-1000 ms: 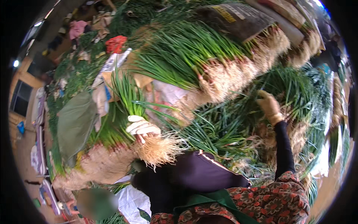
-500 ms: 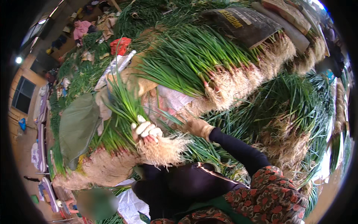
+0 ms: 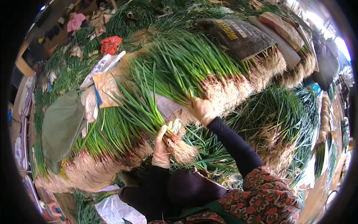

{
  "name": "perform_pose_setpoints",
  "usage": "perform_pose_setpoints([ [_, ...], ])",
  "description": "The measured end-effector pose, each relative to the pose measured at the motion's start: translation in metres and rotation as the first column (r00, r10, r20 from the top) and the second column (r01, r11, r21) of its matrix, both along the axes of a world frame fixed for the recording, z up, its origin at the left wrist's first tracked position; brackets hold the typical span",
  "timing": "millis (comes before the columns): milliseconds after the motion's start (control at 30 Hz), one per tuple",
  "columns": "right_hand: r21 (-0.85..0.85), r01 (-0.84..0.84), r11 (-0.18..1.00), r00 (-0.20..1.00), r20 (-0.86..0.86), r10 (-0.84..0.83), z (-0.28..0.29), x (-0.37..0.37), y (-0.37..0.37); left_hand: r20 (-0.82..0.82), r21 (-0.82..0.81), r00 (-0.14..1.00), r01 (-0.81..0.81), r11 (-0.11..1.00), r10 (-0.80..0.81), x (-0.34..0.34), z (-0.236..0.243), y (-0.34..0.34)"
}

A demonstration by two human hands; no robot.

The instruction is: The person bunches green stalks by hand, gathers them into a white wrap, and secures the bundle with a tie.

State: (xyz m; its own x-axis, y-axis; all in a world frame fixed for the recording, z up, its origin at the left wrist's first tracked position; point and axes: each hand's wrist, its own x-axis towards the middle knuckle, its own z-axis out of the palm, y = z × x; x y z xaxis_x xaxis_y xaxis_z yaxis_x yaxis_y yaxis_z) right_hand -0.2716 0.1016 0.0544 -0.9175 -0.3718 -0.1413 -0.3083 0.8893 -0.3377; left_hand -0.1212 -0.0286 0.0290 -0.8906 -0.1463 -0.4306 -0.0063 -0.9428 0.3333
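My left hand (image 3: 161, 149), in a pale glove, is closed round a bunch of green onions (image 3: 151, 115). Their leaves point up and left, and the stringy roots (image 3: 183, 150) hang out to the right of the fingers. Farther up and right, my right hand (image 3: 202, 111), gloved too, grips green onion stems at the near left end of a long row of green onions (image 3: 194, 59). The fingertips are partly hidden among the stems. Pale roots (image 3: 231, 91) line the near side of that row.
To the left lies another row of green onions (image 3: 108, 134) beside a dark green sheet (image 3: 61, 128). A black printed sack (image 3: 238, 35) covers the far right of the row. Loose green onions (image 3: 276, 115) are heaped at the right. A red bag (image 3: 110, 44) and a person in pink (image 3: 76, 21) are farther back.
My right hand has moved up to the stems at the row's end. My left hand has shifted right and turned, still holding its bunch. The view has swung a little.
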Motion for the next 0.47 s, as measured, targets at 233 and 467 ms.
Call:
perform_pose_setpoints([
  [233, -0.727, -0.33, 0.603, 0.822, 0.094, 0.562, -0.112, 0.042, 0.03, 0.041, -0.219, 0.985, 0.17, 0.961, -0.165, -0.003, -0.024, 0.003],
  [467, -0.556, 0.456, 0.695, 0.598, 0.77, 0.224, -0.078, 0.052, -0.049, 0.14, -0.221, 0.988, 0.101, 0.97, -0.071, 0.024, -0.06, -0.01],
])
